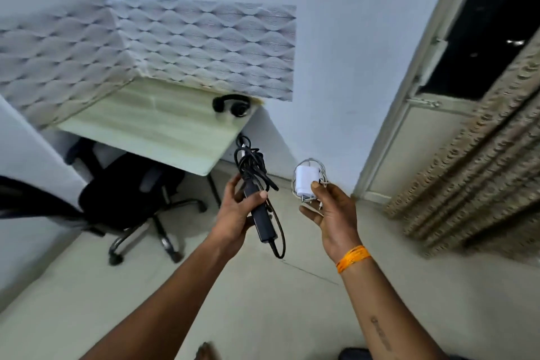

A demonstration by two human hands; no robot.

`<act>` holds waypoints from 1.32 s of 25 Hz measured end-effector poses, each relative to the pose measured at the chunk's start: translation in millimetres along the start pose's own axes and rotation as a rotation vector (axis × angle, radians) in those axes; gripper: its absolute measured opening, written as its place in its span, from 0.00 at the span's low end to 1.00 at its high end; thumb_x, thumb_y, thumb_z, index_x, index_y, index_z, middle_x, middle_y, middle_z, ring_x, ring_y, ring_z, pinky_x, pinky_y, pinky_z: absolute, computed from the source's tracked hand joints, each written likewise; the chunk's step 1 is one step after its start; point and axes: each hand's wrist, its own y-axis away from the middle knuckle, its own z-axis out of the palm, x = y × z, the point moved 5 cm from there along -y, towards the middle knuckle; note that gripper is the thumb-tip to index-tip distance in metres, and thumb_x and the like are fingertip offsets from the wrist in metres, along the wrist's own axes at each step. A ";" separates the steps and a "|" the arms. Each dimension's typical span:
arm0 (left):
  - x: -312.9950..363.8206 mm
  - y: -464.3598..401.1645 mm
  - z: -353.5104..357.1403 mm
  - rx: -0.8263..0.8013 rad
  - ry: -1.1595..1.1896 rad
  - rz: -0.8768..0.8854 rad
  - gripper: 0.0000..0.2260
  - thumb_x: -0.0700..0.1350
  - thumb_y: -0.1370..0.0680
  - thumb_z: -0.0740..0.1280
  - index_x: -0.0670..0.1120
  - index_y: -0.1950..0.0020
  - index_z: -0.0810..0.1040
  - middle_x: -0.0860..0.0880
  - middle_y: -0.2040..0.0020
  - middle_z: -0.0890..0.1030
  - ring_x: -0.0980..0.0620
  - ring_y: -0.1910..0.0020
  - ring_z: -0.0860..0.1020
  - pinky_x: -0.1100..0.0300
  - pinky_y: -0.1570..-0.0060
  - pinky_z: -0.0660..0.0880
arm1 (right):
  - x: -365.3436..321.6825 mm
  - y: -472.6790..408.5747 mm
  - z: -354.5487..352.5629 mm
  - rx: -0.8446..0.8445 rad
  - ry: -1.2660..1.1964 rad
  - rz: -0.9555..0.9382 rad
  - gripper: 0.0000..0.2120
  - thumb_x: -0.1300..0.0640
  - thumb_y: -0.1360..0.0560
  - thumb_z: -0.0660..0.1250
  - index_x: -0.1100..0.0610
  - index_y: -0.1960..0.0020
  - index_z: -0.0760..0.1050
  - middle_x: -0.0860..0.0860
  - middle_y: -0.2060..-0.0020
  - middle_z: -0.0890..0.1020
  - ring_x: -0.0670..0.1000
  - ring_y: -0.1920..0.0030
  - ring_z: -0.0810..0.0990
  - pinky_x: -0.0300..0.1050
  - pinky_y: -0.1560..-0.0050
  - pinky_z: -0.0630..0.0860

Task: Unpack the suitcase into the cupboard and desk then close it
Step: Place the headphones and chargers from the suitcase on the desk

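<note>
Black adapter [261, 215] gripped in left hand [236, 213], white charger [304, 183] in right hand [333, 213]

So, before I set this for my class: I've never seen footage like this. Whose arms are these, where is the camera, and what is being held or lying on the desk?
There is one picture, taken by a wide-angle camera worn on a person's head, looking forward and down, so the arms are the wearer's own. The left hand grips a black power adapter with its bundled cable. The right hand holds a white charger with a coiled white cable. Ahead stands a pale desk bearing black headphones, with an office chair beside it.
</note>
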 end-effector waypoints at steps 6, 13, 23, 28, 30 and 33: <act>78.3 -30.5 -176.1 0.187 0.039 0.099 0.40 0.45 0.33 0.80 0.56 0.23 0.67 0.45 0.36 0.83 0.50 0.49 0.84 0.51 0.49 0.82 | 67.3 -20.8 194.1 -0.214 0.070 0.058 0.06 0.59 0.21 0.72 0.61 0.47 0.82 0.55 0.57 0.84 0.53 0.57 0.83 0.53 0.51 0.85; 134.6 -69.9 -348.0 0.332 0.020 0.063 0.47 0.51 0.38 0.83 0.57 0.22 0.65 0.44 0.37 0.84 0.45 0.44 0.85 0.42 0.44 0.83 | 145.0 -42.5 384.8 -0.315 0.086 0.159 0.05 0.60 0.22 0.73 0.60 0.48 0.83 0.57 0.55 0.85 0.56 0.56 0.84 0.51 0.55 0.85; 192.4 -219.5 -491.7 0.465 0.008 0.079 0.46 0.51 0.36 0.83 0.58 0.22 0.65 0.47 0.37 0.83 0.47 0.41 0.85 0.43 0.40 0.81 | 224.7 -164.7 559.1 -0.384 0.195 0.225 0.02 0.61 0.23 0.73 0.58 0.55 0.83 0.52 0.62 0.84 0.54 0.59 0.83 0.51 0.53 0.84; 219.2 -316.8 -546.3 0.591 0.020 0.075 0.37 0.42 0.28 0.80 0.59 0.25 0.65 0.49 0.40 0.83 0.54 0.47 0.86 0.57 0.55 0.81 | 257.9 -259.9 646.2 -0.415 0.247 0.269 0.03 0.61 0.22 0.73 0.57 0.55 0.83 0.52 0.62 0.82 0.52 0.59 0.80 0.53 0.50 0.84; 229.0 -354.4 -571.7 0.656 0.022 0.075 0.37 0.39 0.25 0.78 0.58 0.23 0.64 0.51 0.41 0.83 0.56 0.49 0.85 0.61 0.59 0.81 | 273.0 -296.4 684.7 -0.454 0.262 0.290 0.02 0.61 0.22 0.73 0.58 0.53 0.83 0.52 0.61 0.82 0.52 0.59 0.80 0.54 0.48 0.84; 241.2 -403.3 -613.1 0.695 -0.015 0.033 0.41 0.39 0.27 0.80 0.56 0.20 0.63 0.51 0.39 0.81 0.56 0.47 0.85 0.58 0.54 0.82 | 294.2 -341.9 740.2 -0.479 0.306 0.294 0.03 0.62 0.22 0.73 0.62 0.51 0.83 0.54 0.58 0.81 0.52 0.57 0.80 0.55 0.46 0.85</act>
